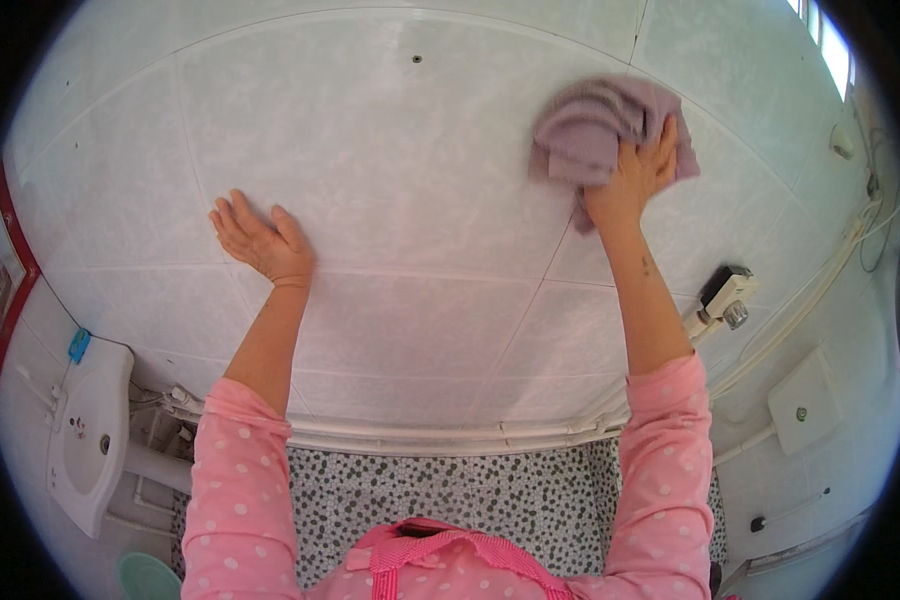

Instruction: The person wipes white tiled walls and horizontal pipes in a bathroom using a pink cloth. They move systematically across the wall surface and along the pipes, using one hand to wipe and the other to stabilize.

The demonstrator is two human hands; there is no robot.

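Observation:
A mauve cloth [581, 146], bunched in loose folds, lies against the pale wall tiles [390, 172] at the upper right. My right hand [634, 176] presses on it, and part of the cloth covers my fingers. Further left, my left hand [259, 236] is at the tiled wall with its fingers apart and nothing in it. Whether its palm fully touches the tiles cannot be told. Both forearms reach up from pink dotted sleeves.
A white washbasin [90, 450] is at the left, with a red-framed mirror [19, 300] above. White pipes [435, 435] run along the wall's foot. A valve fitting [727, 296] and a white cistern [802, 405] are at the right; a green basin [146, 577] is lower left.

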